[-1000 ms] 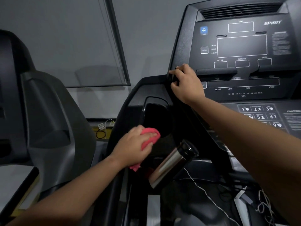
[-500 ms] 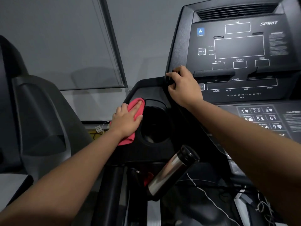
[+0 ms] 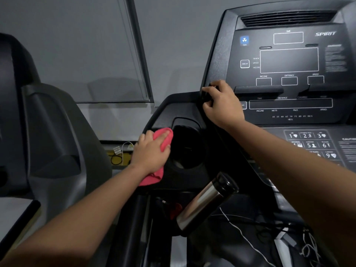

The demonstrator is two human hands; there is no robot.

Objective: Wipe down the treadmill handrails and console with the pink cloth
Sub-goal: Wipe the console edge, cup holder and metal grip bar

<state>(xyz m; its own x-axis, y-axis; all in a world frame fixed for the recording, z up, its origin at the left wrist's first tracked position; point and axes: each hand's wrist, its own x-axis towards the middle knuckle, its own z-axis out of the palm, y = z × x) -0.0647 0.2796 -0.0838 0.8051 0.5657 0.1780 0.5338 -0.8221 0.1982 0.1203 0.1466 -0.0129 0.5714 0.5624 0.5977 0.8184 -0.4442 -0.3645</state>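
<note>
Since 1 s ago the left hand [image 3: 152, 153] w/ the pink cloth [image 3: 164, 137] has come up from beside the steel flask [image 3: 206, 203] to the left rim of the cup holder [image 3: 185, 151], fingers flat, pressing rather than gripping. The right hand [image 3: 223, 105] curls its fingers round the console [image 3: 289, 60] at its left edge. Risk imo: cloth slides out from under the flat fingers, or a downstroke knocks the tilted flask just below.

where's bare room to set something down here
The cup holder looks empty, and the ledge above it is bare up to the right hand gripping the console edge. The left hand pressing the pink cloth covers the holder's left rim; cables crowd the lower right.
</note>
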